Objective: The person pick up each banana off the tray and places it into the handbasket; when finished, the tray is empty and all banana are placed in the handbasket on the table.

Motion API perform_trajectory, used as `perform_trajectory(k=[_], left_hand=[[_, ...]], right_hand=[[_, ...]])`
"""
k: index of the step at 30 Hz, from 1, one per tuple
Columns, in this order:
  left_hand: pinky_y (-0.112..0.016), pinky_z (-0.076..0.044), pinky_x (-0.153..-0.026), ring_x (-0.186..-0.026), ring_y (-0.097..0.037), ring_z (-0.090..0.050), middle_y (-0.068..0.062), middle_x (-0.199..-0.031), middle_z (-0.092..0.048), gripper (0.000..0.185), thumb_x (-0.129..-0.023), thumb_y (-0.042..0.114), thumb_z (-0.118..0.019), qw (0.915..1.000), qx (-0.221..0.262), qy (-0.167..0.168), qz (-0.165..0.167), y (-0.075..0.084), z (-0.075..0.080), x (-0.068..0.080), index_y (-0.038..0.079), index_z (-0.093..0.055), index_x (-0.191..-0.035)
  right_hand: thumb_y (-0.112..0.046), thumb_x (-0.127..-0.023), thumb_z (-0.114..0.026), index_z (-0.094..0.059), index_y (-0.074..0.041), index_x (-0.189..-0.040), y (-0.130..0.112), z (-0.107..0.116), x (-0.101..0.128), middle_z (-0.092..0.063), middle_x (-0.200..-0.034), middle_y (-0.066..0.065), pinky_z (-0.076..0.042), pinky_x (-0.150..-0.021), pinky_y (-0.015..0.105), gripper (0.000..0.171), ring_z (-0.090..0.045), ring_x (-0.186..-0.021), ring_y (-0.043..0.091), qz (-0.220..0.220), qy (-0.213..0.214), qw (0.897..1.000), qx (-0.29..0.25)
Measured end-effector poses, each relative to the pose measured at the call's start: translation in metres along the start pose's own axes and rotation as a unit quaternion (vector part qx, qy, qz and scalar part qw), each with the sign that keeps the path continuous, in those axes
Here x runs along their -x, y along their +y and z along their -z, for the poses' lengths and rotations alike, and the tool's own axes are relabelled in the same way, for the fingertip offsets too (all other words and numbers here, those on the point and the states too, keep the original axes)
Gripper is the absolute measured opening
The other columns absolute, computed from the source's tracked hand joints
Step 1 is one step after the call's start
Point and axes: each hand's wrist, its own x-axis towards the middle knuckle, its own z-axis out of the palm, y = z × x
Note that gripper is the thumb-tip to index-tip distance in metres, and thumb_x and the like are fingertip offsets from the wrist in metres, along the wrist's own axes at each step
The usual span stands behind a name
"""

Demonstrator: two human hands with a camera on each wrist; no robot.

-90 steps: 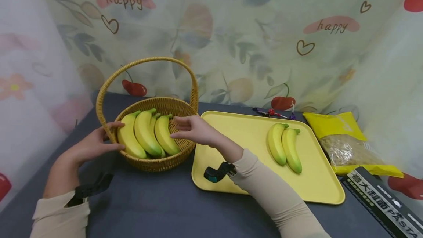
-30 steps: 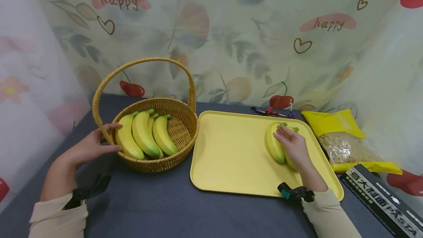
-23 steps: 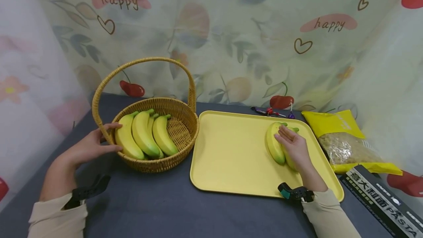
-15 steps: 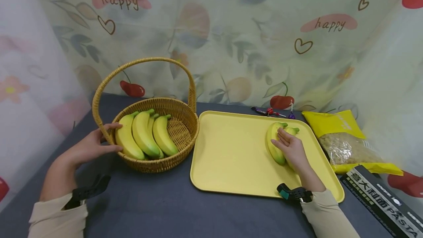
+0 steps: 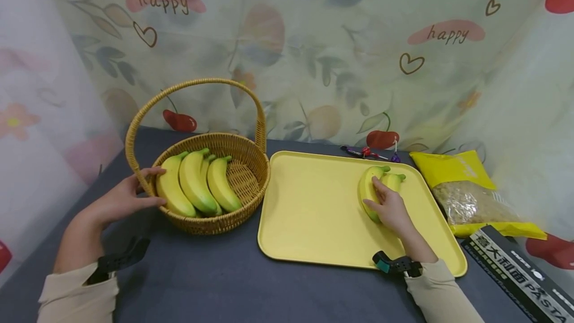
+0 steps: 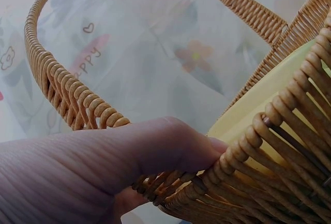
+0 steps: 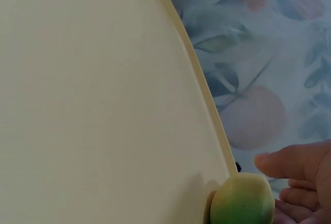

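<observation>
My left hand (image 5: 121, 196) grips the left rim of a wicker basket (image 5: 211, 226) by the base of its tall handle. In the left wrist view the thumb (image 6: 170, 144) presses on the woven rim. Several yellow bananas with green tips, including a front one (image 5: 175, 188), lie in the basket's left part. On the yellow tray (image 5: 309, 203) my right hand (image 5: 392, 211) holds the left banana (image 5: 367, 188) of two, thumb across it and fingers curled at its right side. The other banana (image 5: 394, 181) is partly covered by the hand. The right wrist view shows a green banana tip (image 7: 243, 203) beside the thumb.
A yellow bag with a clear window (image 5: 466, 198) stands right of the tray, with a black pasta box (image 5: 520, 273) in front of it. Small wrapped sweets (image 5: 365, 152) lie behind the tray. A patterned curtain (image 5: 314, 64) hangs behind the dark cloth-covered table (image 5: 251, 288).
My right hand went from the basket to the tray. Its straight fingers have since curled at the left banana, which has shifted slightly left. The left hand stays on the basket.
</observation>
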Motion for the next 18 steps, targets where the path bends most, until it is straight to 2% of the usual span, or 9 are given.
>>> perform_trajectory(k=[4,7,13,18], left_hand=[[-0.052,-0.037,-0.092,-0.128,-0.048,-0.028,-0.031,-0.146,-0.021,0.072,-0.089,0.026,-0.064,1.0000,-0.003,0.000,0.002,0.000,0.000,0.000,0.001,-0.025,-0.144],[-0.051,-0.037,-0.092,-0.128,-0.047,-0.028,-0.030,-0.147,-0.020,0.072,-0.089,0.026,-0.064,1.0000,-0.005,0.000,0.002,0.000,0.001,0.000,0.001,-0.025,-0.144],[-0.053,-0.036,-0.092,-0.129,-0.048,-0.026,-0.031,-0.147,-0.019,0.073,-0.089,0.026,-0.063,1.0000,0.003,-0.004,0.005,0.000,0.001,-0.001,0.002,-0.023,-0.145],[-0.053,-0.036,-0.092,-0.129,-0.048,-0.027,-0.031,-0.147,-0.019,0.072,-0.089,0.025,-0.063,1.0000,0.000,-0.003,0.002,0.001,0.001,-0.001,0.001,-0.024,-0.145]], right_hand=[[-0.003,-0.089,-0.059,-0.021,0.007,-0.144,0.001,-0.005,0.000,-0.018,-0.152,0.023,-0.030,-0.106,0.044,0.068,-0.023,-0.138,0.037,0.012,0.000,1.000,0.007],[-0.002,-0.089,-0.060,-0.021,0.007,-0.144,0.002,-0.010,-0.001,-0.018,-0.152,0.023,-0.028,-0.107,0.045,0.069,-0.021,-0.139,0.038,0.031,-0.017,0.999,0.018],[-0.019,-0.090,-0.061,-0.020,0.003,-0.146,0.005,-0.019,0.003,-0.024,-0.149,0.026,-0.028,-0.107,0.052,0.073,-0.025,-0.137,0.041,0.066,-0.070,0.993,0.070],[-0.022,-0.091,-0.061,-0.019,0.001,-0.147,0.007,-0.021,0.004,-0.026,-0.149,0.025,-0.028,-0.106,0.053,0.074,-0.026,-0.136,0.040,0.059,-0.083,0.992,0.072]])
